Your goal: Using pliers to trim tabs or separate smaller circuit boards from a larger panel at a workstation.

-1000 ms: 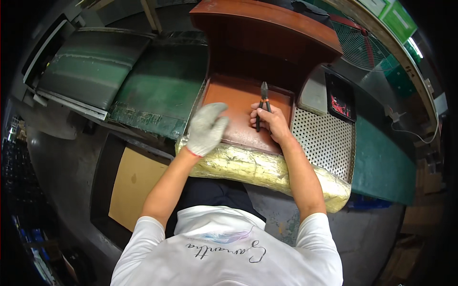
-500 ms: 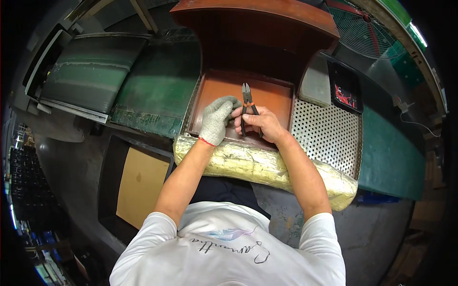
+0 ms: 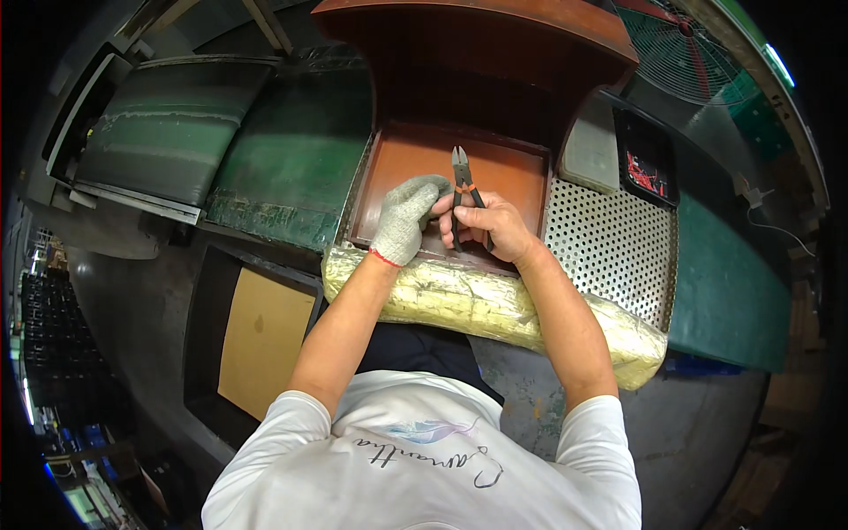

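Observation:
My right hand, bare, is wrapped round a pair of diagonal cutters with black and orange handles. Their jaws point away from me, over the orange-brown tray. Close on the left, my left hand wears a grey knit glove with a red cuff edge. Its fingers are curled near the fingers of my right hand, and whatever they may hold is hidden. Both hands are above the tray's near part.
A yellow padded roll in clear wrap runs along the near edge. To the right are a perforated metal plate, a pale box and a black bin of red pieces. A brown hood overhangs the tray; a conveyor lies left.
The cutters and my right hand have shifted slightly right, and the jaws sit a little farther away. My left hand has barely moved. The whole view has shifted a bit.

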Demonstrator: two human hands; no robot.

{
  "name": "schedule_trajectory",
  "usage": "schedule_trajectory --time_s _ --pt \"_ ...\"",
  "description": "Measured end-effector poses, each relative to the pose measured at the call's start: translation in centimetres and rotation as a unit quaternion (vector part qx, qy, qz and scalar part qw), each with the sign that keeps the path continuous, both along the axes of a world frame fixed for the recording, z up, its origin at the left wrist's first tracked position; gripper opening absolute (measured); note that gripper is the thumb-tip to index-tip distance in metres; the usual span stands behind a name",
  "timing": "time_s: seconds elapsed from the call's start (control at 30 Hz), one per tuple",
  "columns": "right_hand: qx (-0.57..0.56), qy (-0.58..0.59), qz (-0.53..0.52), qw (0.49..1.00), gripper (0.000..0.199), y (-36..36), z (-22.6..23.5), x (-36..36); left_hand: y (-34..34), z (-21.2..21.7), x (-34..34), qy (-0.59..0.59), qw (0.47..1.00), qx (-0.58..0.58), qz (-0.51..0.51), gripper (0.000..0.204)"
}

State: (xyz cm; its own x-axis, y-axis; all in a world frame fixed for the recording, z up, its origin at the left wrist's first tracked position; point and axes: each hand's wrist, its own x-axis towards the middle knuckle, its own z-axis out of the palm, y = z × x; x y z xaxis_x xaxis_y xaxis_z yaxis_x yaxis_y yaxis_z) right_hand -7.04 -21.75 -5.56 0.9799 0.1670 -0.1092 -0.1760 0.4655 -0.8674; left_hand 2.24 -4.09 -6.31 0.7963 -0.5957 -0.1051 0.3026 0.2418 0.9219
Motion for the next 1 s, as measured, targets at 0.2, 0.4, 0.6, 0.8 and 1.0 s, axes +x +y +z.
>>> schedule_trajectory --time_s 0.2,0.4,0.6,0.8,1.0 --pt "0.067 -0.007 -0.051 0.996 0.036 -0.3 -0.4 0.0 0.1 -0.3 -0.3 0.022 0.999 -0.048 -0.008 0.033" --pt "0.125 -0.043 -0.132 0.982 0.032 -1.0 0.0 0.3 0.1 -2.4 0.8 -0.011 0.998 -0.057 -0.030 0.041" --pt "0.138 -0.034 -0.166 0.976 0.030 -1.1 0.4 0.2 -0.1 -2.4 0.9 -0.010 0.998 -0.049 -0.030 0.040" --pt "0.123 -0.038 -0.161 0.978 0.029 -0.7 0.5 -0.1 0.1 -2.4 0.7 -0.015 0.999 -0.039 -0.028 0.040" --pt "0.123 -0.051 -0.148 0.980 0.029 -0.5 0.4 -0.5 0.4 -2.5 0.4 -0.013 0.998 -0.047 -0.029 0.040"
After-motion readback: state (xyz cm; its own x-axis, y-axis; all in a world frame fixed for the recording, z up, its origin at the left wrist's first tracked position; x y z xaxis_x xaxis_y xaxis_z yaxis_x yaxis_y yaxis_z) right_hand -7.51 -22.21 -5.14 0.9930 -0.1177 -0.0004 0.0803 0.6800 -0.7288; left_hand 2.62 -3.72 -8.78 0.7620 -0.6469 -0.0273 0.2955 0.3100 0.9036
